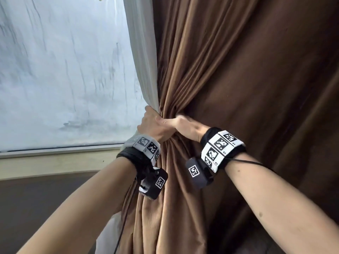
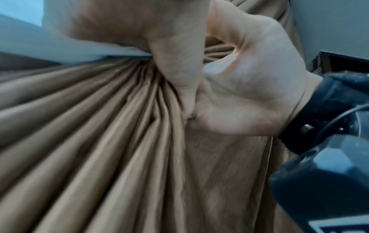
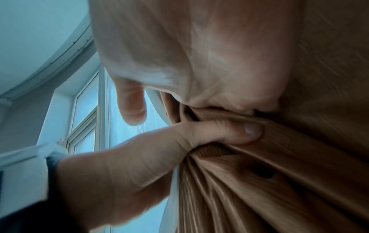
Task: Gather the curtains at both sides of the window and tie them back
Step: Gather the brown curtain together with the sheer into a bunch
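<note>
Brown pleated curtain (image 1: 229, 74) hangs at the right side of the window (image 1: 60, 70), pinched into a narrow waist at about sill height, with folds fanning out above and below. A white sheer curtain (image 1: 143, 57) lies along its window-side edge and is drawn into the same waist.

Your left hand (image 1: 153, 125) forms the main grip: fingers curled round the bundle from the window side, thumb pressed across the front folds in the right wrist view (image 3: 229, 132). Both fabrics appear to be inside that grip. Your right hand (image 1: 189, 128) meets the bundle from the room side, touching the left hand; its fingers reach into or behind the folds and are hidden, so I cannot tell how far they close or whether they hold cloth.

No tie-back, cord or hook is visible in any view. Judgement: gathering on this side is nearly complete; tying not yet begun.

Risks from here:
- Much brown cloth to the right sits outside the waist. Tying now would leave it loose.
- Fabric looks smooth. If the left grip relaxes while you reach for a tie, the pleats are likely to slide apart.
- The sheer sits at the edge of the grip and could slip free first.
- The cable (image 1: 126, 213) hanging from the left wrist lies close to the lower folds; it could get caught in the bundle.
</note>
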{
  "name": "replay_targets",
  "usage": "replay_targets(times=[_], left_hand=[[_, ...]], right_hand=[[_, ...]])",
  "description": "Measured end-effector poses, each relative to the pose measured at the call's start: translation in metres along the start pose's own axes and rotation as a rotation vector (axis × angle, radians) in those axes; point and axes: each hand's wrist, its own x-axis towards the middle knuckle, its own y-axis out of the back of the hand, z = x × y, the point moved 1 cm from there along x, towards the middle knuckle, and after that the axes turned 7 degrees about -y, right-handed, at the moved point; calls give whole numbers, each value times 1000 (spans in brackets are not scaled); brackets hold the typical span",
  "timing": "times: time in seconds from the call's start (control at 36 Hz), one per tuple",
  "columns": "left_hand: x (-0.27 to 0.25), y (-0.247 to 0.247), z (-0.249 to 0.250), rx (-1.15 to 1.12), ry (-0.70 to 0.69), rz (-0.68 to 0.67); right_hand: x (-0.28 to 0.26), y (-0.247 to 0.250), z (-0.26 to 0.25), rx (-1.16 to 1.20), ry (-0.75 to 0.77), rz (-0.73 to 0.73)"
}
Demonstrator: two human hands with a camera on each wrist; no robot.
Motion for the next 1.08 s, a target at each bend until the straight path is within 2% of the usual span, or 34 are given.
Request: replay_targets(times=[0.11, 0.19, 0.25, 0.33, 0.39, 0.42, 0.47, 0.56, 0.64, 0.75, 0.86, 0.94, 1.08], left_hand=[[7, 2, 7, -74, 155, 106], [19, 6, 1, -185, 160, 94], [24, 13, -5, -194, 171, 117], [27, 22, -8, -243, 168, 141], [28, 28, -11, -263, 162, 116], [28, 32, -13, -253, 165, 93], [30, 37, -15, -248, 165, 38], [29, 40, -17, -308, 119, -47], [25, 44, -14, -359, 66, -135], [20, 46, -12, -396, 57, -193], [16, 46, -12, -388, 73, -193], [14, 48, -12, -385, 61, -182], [10, 49, -14, -389, 69, -165]], right_hand=[[3, -1, 9, 293, 123, 2], [11, -2, 21, 508, 102, 132], [13, 2, 31, 560, 71, 374], [5, 21, 59, 395, -52, 904], [4, 35, 82, 278, -236, 1075], [3, 38, 92, 284, -345, 1089], [-2, 43, 104, 378, -458, 1090], [6, 45, 115, 449, -456, 1033], [18, 45, 117, 544, -326, 859], [7, 31, 82, 694, -46, 579], [-1, 15, 55, 729, 41, 466], [5, 5, 44, 704, 63, 487], [16, 0, 41, 631, -11, 687]])
